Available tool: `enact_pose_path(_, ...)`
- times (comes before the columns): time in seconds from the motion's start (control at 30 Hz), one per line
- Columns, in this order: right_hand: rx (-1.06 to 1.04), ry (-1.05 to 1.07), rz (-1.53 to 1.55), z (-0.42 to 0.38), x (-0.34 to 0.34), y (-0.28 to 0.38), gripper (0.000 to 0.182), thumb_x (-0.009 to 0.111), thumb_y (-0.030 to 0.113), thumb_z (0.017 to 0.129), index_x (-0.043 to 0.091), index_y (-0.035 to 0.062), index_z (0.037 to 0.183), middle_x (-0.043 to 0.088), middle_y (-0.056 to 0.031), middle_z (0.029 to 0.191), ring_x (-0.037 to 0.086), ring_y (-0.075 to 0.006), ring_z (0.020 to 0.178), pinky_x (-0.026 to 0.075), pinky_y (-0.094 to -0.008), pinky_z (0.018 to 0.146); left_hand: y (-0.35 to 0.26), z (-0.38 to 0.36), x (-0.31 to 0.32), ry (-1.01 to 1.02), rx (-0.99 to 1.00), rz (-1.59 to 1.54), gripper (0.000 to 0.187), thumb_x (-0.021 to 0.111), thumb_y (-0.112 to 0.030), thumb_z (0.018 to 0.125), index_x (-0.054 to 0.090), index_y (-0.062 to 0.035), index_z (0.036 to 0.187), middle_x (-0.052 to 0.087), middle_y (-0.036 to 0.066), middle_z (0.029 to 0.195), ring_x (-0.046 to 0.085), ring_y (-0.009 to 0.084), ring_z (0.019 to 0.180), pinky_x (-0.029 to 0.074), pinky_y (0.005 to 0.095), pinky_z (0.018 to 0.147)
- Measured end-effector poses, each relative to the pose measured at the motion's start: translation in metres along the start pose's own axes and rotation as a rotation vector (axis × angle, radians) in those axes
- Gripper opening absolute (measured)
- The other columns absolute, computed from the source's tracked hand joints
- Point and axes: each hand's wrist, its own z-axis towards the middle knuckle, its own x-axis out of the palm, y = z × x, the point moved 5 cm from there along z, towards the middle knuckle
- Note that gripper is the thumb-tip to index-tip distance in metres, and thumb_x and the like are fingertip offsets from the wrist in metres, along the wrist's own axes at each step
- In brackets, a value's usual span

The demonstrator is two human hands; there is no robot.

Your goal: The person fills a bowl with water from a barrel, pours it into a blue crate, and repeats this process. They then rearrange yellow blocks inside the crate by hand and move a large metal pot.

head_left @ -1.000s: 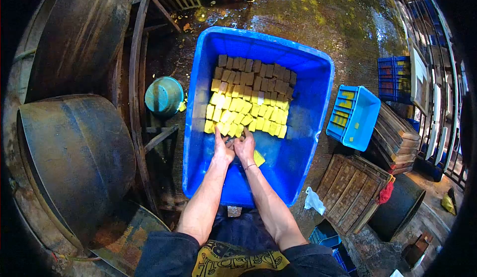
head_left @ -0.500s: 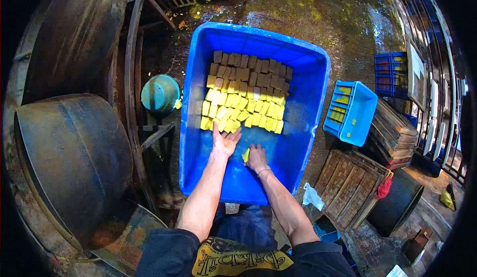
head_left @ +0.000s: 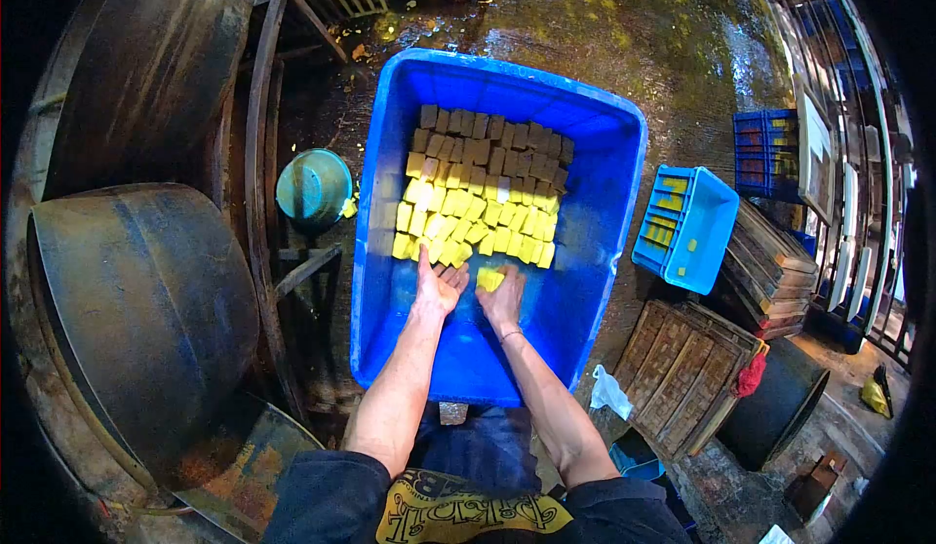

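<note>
A large blue plastic tub (head_left: 390, 339) stands in front of me with rows of small yellow tofu blocks (head_left: 478, 208) packed side by side in its far half. The farther rows lie in shadow and look brown. My right hand (head_left: 503, 302) is closed around yellow tofu (head_left: 490, 278), just short of the nearest row. To its left, my left hand (head_left: 441, 289) is palm up with fingers apart, its fingertips at the front edge of the nearest blocks.
On the left are a round teal bucket (head_left: 314, 188) and large curved dark metal sheets (head_left: 146, 281). A light blue crate (head_left: 704, 227) with yellow pieces stands right of the tub, near stacked wooden trays (head_left: 682, 369). Wet floor (head_left: 546, 18) stretches behind.
My right hand has moved up toward the rows with the tofu, now turned so its yellow faces show. My left hand stays nearly in place at the front row.
</note>
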Motion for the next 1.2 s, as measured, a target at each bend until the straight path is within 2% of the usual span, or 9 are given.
enact_pose_path(0.13,-0.157,-0.275,0.114,0.010,0.003,0.019,0.051,0.069,0.003,0.060,0.042,-0.0008,0.103,0.043,-0.0196,0.101,0.046,-0.0363,0.097,0.040,-0.0407,0.087,0.001,-0.002,-0.003,-0.061,0.006,0.125,0.098,0.052,-0.073,0.072,0.030,-0.0007,0.135,0.033,0.017,0.138,0.036,0.0284,0.123,0.034,0.0417,0.097)
enact_pose_path(0.3,-0.101,-0.231,0.320,0.014,0.007,0.005,0.046,0.065,0.003,0.064,0.042,-0.0022,0.104,0.048,-0.0183,0.102,0.050,-0.0308,0.097,0.042,-0.0378,0.086,0.014,-0.012,-0.002,-0.131,0.080,0.289,0.093,0.056,-0.071,0.071,0.030,-0.0110,0.138,0.029,0.011,0.141,0.029,0.0272,0.127,0.033,0.0442,0.095)
enact_pose_path(0.37,-0.048,-0.217,0.482,0.019,0.008,-0.003,0.045,0.063,0.002,0.066,0.042,-0.0027,0.106,0.051,-0.0177,0.102,0.052,-0.0280,0.097,0.043,-0.0364,0.085,0.027,-0.004,-0.009,-0.119,0.046,0.302,0.083,0.067,-0.056,0.074,0.034,-0.0131,0.136,0.030,0.012,0.138,0.036,0.0300,0.118,0.035,0.0466,0.092)
enact_pose_path(0.53,0.107,-0.208,0.741,0.022,0.011,-0.017,0.034,0.055,-0.004,0.074,0.046,-0.0042,0.107,0.058,-0.0147,0.098,0.058,-0.0200,0.087,0.048,-0.0289,0.079,0.052,0.023,-0.014,0.098,0.046,0.187,0.036,0.061,-0.026,0.088,0.051,-0.0030,0.113,0.055,0.011,0.108,0.052,0.0278,0.102,0.046,0.0398,0.084)
enact_pose_path(0.7,0.516,-0.041,0.660,0.023,0.029,-0.039,0.032,0.059,0.000,0.078,0.057,-0.0068,0.110,0.063,-0.0143,0.099,0.061,-0.0193,0.080,0.050,-0.0266,0.068,0.049,0.028,-0.009,-0.023,0.030,0.050,0.024,0.053,-0.010,0.088,0.051,0.0033,0.108,0.058,0.015,0.101,0.059,0.0279,0.089,0.052,0.0364,0.075)
enact_pose_path(0.77,0.472,-0.065,0.787,0.028,0.034,-0.031,0.030,0.059,0.000,0.079,0.059,-0.0062,0.108,0.064,-0.0135,0.098,0.061,-0.0181,0.077,0.049,-0.0260,0.064,0.041,0.027,-0.001,-0.033,0.081,-0.074,0.022,0.049,-0.004,0.087,0.051,0.0048,0.107,0.059,0.018,0.100,0.062,0.0307,0.084,0.055,0.0376,0.070)
enact_pose_path(0.97,0.465,-0.078,0.858,0.044,0.041,-0.035,0.035,0.058,-0.001,0.079,0.057,-0.0060,0.114,0.064,-0.0126,0.094,0.060,-0.0167,0.073,0.048,-0.0262,0.059,0.035,0.025,0.004,0.009,0.099,-0.038,0.022,0.046,-0.004,0.087,0.049,0.0062,0.106,0.058,0.020,0.095,0.062,0.0326,0.076,0.057,0.0387,0.062)
enact_pose_path(1.03,0.492,-0.067,1.081,0.039,0.045,-0.038,0.034,0.056,0.001,0.080,0.056,-0.0058,0.114,0.064,-0.0116,0.091,0.060,-0.0178,0.070,0.049,-0.0261,0.058,0.040,0.033,-0.007,0.017,0.135,0.024,0.026,0.042,-0.006,0.086,0.051,0.0045,0.108,0.059,0.019,0.103,0.062,0.0326,0.088,0.056,0.0420,0.074)
enact_pose_path(1.2,0.528,0.218,1.220,0.021,0.032,-0.031,0.014,0.051,0.005,0.080,0.059,0.0007,0.090,0.055,-0.0071,0.067,0.048,-0.0131,0.047,0.039,-0.0268,0.040,0.050,0.029,-0.017,-0.081,0.156,0.096,0.019,0.049,-0.008,0.081,0.055,0.0029,0.096,0.058,0.013,0.087,0.061,0.0298,0.074,0.053,0.0414,0.060)
